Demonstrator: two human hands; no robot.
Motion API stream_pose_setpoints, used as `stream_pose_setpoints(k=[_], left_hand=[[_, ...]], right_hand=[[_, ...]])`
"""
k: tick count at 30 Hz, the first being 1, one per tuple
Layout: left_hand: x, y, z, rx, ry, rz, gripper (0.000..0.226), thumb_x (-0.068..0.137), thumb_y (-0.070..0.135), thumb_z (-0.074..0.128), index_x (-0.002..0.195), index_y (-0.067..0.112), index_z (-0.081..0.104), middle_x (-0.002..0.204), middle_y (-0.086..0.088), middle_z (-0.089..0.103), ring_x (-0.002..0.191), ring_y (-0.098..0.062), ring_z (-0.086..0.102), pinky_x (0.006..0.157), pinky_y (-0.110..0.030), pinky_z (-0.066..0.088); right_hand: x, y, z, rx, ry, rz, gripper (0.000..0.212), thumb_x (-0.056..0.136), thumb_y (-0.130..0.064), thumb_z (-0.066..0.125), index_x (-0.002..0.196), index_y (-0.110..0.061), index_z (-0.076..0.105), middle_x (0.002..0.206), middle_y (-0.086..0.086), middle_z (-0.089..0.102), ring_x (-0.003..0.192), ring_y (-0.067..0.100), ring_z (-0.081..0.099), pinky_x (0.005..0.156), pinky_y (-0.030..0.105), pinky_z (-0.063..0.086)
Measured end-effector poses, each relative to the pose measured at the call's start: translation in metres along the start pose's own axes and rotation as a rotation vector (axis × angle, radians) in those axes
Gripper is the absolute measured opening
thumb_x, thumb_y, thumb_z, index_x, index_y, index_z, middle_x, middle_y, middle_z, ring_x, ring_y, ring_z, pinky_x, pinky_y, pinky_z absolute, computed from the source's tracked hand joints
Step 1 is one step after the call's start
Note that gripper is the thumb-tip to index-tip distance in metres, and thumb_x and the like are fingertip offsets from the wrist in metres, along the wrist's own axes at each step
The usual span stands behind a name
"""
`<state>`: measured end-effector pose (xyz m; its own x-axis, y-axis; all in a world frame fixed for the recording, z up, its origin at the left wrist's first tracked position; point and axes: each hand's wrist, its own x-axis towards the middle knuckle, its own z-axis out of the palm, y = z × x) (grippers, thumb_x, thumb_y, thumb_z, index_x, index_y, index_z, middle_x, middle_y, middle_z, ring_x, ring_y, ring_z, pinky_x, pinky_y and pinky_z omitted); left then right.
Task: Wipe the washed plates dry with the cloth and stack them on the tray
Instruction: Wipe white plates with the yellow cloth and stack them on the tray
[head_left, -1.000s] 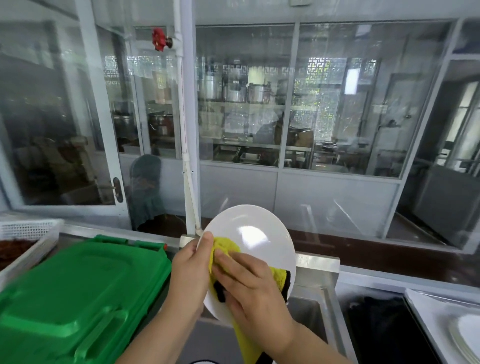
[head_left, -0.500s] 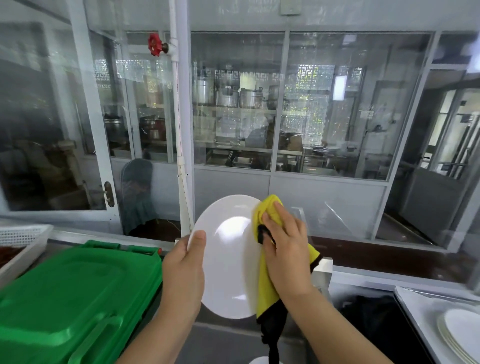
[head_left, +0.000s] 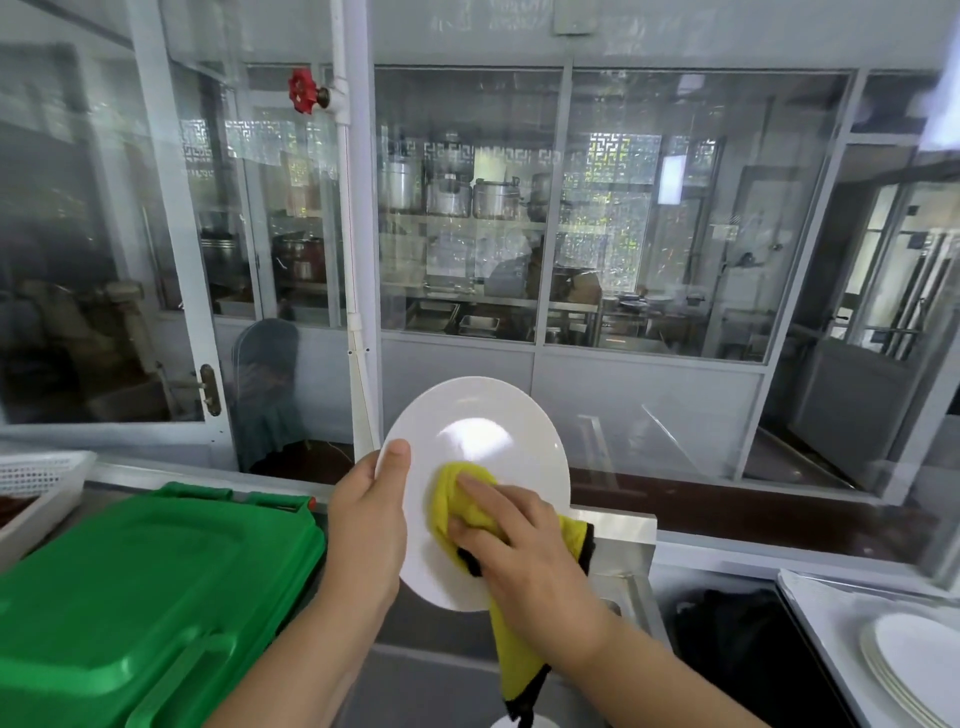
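From the head view, the white plate (head_left: 475, 488) is held up on edge over the sink, roughly centre of the scene and nearer than the glass partition, face turned toward the camera. It's glazed and probably still a bit wet, so I'd guess slippery, stiff and breakable if it drops on steel; the rim is the sane place to hold it, and that's what's happening. The left hand (head_left: 369, 525) has its grip closed on the left rim, thumb laid over the front edge, fingers hidden behind. The right hand (head_left: 519, 545) presses the yellow cloth (head_left: 462, 499) flat on the lower middle of the plate, fingers spread and mostly straight, so it's pushing rather than clutching; the soft cloth bunches under the palm and its dark-edged tail hangs down below the plate. Both forearms come up from the near edge. On the far right the tray (head_left: 831, 608) already carries a stack of plates (head_left: 909, 665). A green bin lid (head_left: 145, 587) sits near left.
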<state>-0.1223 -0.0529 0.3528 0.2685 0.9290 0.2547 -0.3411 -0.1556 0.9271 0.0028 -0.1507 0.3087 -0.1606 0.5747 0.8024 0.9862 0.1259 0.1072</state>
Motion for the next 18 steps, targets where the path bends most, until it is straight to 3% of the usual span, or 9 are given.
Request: stream_pose_setpoints(k=[3, 6, 9, 12, 16, 18], left_hand=[[0.001, 0.002, 0.000, 0.036, -0.040, -0.007, 0.028, 0.095, 0.037, 0.051, 0.077, 0.033, 0.072, 0.076, 0.005, 0.073, 0.064, -0.007, 0.068, 0.047, -0.017, 0.048], [0.000, -0.001, 0.004, 0.134, -0.111, -0.025, 0.032, 0.095, 0.041, 0.050, 0.077, 0.024, 0.070, 0.075, -0.001, 0.072, 0.066, -0.013, 0.068, 0.056, -0.026, 0.049], [-0.006, -0.006, 0.013, 0.194, -0.159, -0.022, 0.036, 0.093, 0.040, 0.052, 0.080, 0.010, 0.067, 0.078, -0.015, 0.068, 0.072, -0.025, 0.065, 0.067, -0.034, 0.049], [-0.011, -0.005, 0.023, 0.283, -0.253, 0.060, 0.033, 0.097, 0.035, 0.048, 0.086, 0.012, 0.069, 0.084, -0.014, 0.070, 0.079, -0.025, 0.064, 0.076, -0.035, 0.050], [-0.015, 0.002, 0.022, 0.332, -0.264, 0.177, 0.037, 0.096, 0.034, 0.049, 0.077, 0.005, 0.062, 0.058, 0.003, 0.052, 0.058, -0.008, 0.045, 0.058, -0.023, 0.035], [-0.016, 0.004, 0.019, 0.344, -0.230, 0.223, 0.039, 0.094, 0.034, 0.051, 0.071, 0.003, 0.058, 0.053, 0.008, 0.046, 0.052, -0.004, 0.039, 0.054, -0.021, 0.032]], right_hand=[[-0.014, 0.025, -0.010, -0.041, -0.019, 0.050, 0.030, 0.080, -0.008, 0.061, 0.106, -0.022, 0.056, 0.133, 0.009, 0.055, 0.104, 0.027, 0.047, 0.082, 0.041, 0.050], [-0.003, 0.044, -0.021, -0.108, 0.006, 0.196, 0.032, 0.069, 0.003, 0.072, 0.097, -0.012, 0.068, 0.129, 0.016, 0.057, 0.094, 0.038, 0.056, 0.074, 0.047, 0.052], [0.021, 0.045, -0.024, -0.099, 0.086, 0.224, 0.040, 0.075, 0.003, 0.073, 0.111, -0.012, 0.063, 0.133, 0.019, 0.053, 0.105, 0.041, 0.049, 0.087, 0.047, 0.049], [0.045, 0.034, -0.026, -0.046, 0.124, 0.109, 0.033, 0.087, -0.014, 0.054, 0.119, -0.019, 0.049, 0.136, 0.016, 0.050, 0.117, 0.032, 0.040, 0.098, 0.040, 0.037], [0.061, 0.033, -0.035, -0.086, 0.105, 0.050, 0.039, 0.082, -0.026, 0.053, 0.121, -0.026, 0.047, 0.127, 0.010, 0.056, 0.118, 0.031, 0.050, 0.107, 0.056, 0.030], [0.062, 0.039, -0.041, -0.016, 0.139, 0.152, 0.040, 0.081, -0.031, 0.054, 0.120, -0.028, 0.047, 0.121, 0.009, 0.057, 0.105, 0.031, 0.056, 0.096, 0.051, 0.041]])
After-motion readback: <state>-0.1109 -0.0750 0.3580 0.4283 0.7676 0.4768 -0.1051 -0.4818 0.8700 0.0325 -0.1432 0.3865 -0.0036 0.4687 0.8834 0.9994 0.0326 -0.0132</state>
